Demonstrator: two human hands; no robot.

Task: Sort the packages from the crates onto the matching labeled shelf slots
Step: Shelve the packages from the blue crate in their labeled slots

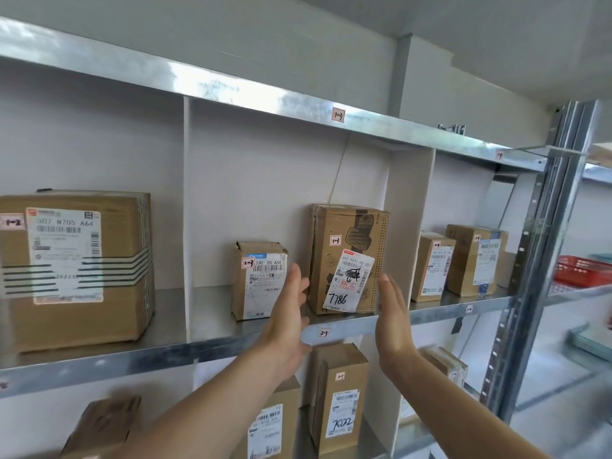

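A tall brown package [347, 233] with a "1-3" sticker and "7786" written on its label stands upright on the metal shelf [427, 314], in the slot under the "1-3" tag [338, 114]. My left hand [288, 313] and my right hand [392, 319] are raised in front of it, one on each side, fingers straight. Neither hand holds it, and a small gap shows beside each. A smaller "1-3" package [258, 279] stands just to its left in the same slot.
A big "1-2" box [76, 270] fills the slot on the left behind a white divider [186, 210]. Two boxes [460, 263] stand in the slot to the right. More packages [341, 395] sit on the shelf below. A red basket [583, 270] is at far right.
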